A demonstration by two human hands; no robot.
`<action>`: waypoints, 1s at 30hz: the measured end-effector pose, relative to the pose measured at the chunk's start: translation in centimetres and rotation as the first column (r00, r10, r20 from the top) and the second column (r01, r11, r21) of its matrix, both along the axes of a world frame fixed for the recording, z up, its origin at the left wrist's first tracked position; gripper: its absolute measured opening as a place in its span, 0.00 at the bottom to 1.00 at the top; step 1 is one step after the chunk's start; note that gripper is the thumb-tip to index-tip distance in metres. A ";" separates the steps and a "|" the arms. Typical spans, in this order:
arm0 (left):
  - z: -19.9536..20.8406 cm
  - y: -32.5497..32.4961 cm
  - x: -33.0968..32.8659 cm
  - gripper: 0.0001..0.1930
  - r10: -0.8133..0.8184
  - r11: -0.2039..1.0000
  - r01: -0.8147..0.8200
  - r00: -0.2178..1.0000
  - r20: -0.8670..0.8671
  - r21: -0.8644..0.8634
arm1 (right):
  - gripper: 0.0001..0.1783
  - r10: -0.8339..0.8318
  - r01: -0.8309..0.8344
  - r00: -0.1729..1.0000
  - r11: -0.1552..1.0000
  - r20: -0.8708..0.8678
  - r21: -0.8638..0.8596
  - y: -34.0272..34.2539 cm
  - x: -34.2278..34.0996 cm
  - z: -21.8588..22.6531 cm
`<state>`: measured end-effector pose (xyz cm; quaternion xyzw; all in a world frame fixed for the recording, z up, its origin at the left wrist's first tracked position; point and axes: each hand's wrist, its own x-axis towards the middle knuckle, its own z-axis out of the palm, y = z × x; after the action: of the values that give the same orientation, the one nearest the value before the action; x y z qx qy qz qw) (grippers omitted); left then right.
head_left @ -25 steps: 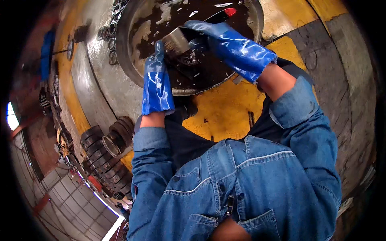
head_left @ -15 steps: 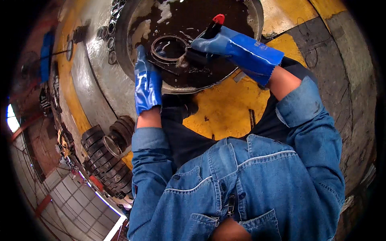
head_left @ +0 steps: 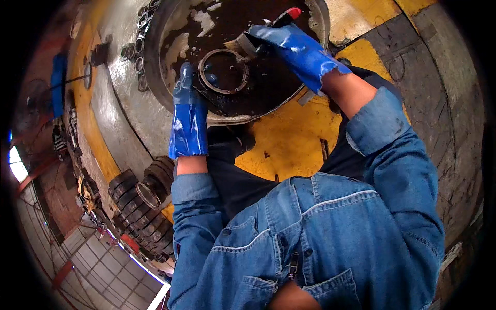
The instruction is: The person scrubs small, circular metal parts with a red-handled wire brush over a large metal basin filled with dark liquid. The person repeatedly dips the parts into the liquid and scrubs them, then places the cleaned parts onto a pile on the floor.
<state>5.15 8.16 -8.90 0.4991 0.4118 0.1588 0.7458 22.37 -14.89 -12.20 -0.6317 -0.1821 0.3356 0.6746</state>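
My left hand [head_left: 188, 113], in a blue rubber glove, grips a metal ring [head_left: 222, 91] at its left side. Its thumb lies outside the ring, and blue fingertips show through the opening. My right hand [head_left: 299, 54], gloved the same way, is closed around a flat brush [head_left: 247, 45] with a dark, red-ended handle. The brush's bristles are just above the ring's upper right rim; whether they touch it I cannot tell. Both are over a wide round pan [head_left: 156, 62] of dark liquid with patches of foam. A thin dark bar shows below the ring.
Several small rings [head_left: 139, 64] line the metal surface left of the pan. Stacked dark ring-shaped parts [head_left: 132, 199] stand at lower left, beside a loose ring [head_left: 148, 195]. Yellow-painted flooring [head_left: 279, 139] lies between my legs, with dark plating [head_left: 413, 77] to the right.
The brush has swung up and away from the ring's lower right side toward its upper right. The ring looks more tipped up, and my left hand has shifted slightly down.
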 end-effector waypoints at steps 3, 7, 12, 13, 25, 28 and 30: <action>-0.6 0.5 -0.6 0.23 -0.010 0.998 0.008 1.000 0.023 0.064 | 0.21 0.055 -0.059 0.984 0.998 -0.171 -0.022 -1.4 -1.6 0.2; -1.0 0.4 -0.6 0.21 -0.060 0.986 0.053 0.997 0.038 0.155 | 0.22 0.136 -0.100 0.990 0.873 0.041 -0.478 -0.9 0.0 2.1; 1.7 -1.9 1.1 0.20 -0.495 0.627 0.604 0.797 -0.347 0.492 | 0.25 -0.137 0.165 0.982 0.956 0.127 -0.243 0.0 2.4 2.3; 2.2 -2.7 0.6 0.23 -0.443 0.484 0.619 0.783 -0.437 0.619 | 0.27 -0.071 0.071 0.997 0.991 0.003 -0.111 -0.8 1.3 5.4; 2.9 -3.4 1.7 0.34 -0.402 -0.488 0.434 0.658 -0.637 0.757 | 0.26 0.493 -0.341 0.867 0.698 0.077 -0.630 1.3 0.5 5.9; 2.2 -4.0 1.8 0.38 -0.147 -0.428 0.610 0.681 -0.717 0.667 | 0.26 0.426 -0.330 0.901 0.792 0.078 -0.515 1.4 0.7 2.3; 1.5 -5.0 1.5 0.42 0.057 -0.285 0.692 0.703 -0.709 0.664 | 0.26 0.409 -0.350 0.912 0.818 0.033 -0.457 1.2 0.5 2.0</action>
<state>6.70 3.20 -7.39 0.9877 0.1461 0.0504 -0.0246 22.88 -13.67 -10.23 -0.7392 -0.2669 0.4541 0.4197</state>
